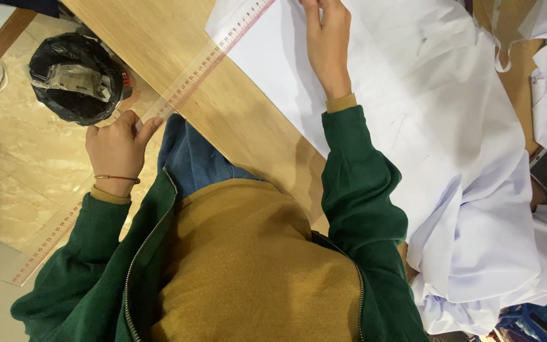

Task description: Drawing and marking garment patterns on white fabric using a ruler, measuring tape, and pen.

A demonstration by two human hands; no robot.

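1. A long clear ruler (204, 63) with red markings is laid slantwise across the edge of the wooden desk (254, 126), its upper end resting on a white sheet (286, 69) and its lower end hanging out over the tiled floor (26, 164).
2. The ruler is gripped at about its middle by the left hand (116, 152), thumb and fingers closed on it just off the desk edge.
3. The right hand (327, 44) is pressed flat on the white sheet, fingers together and pointing away; nothing is held in it. The two hands are well apart.
4. The step in hand is judged to be the lining up of the ruler along the sheet's edge. For the next move, the ruler would need to be steadied flat while the sheet is kept from slipping.
5. White cloth (489, 209) is bunched beside the sheet, toward the right of the desk.
6. A black-lined bin (74, 76) stands on the floor, near the left hand.
7. The right fingertips and the ruler's upper end are cut off by the top of the frame. The faint marks on the sheet are too small to be made out, and much of the desk's near edge is hidden by green sleeves (362, 196).
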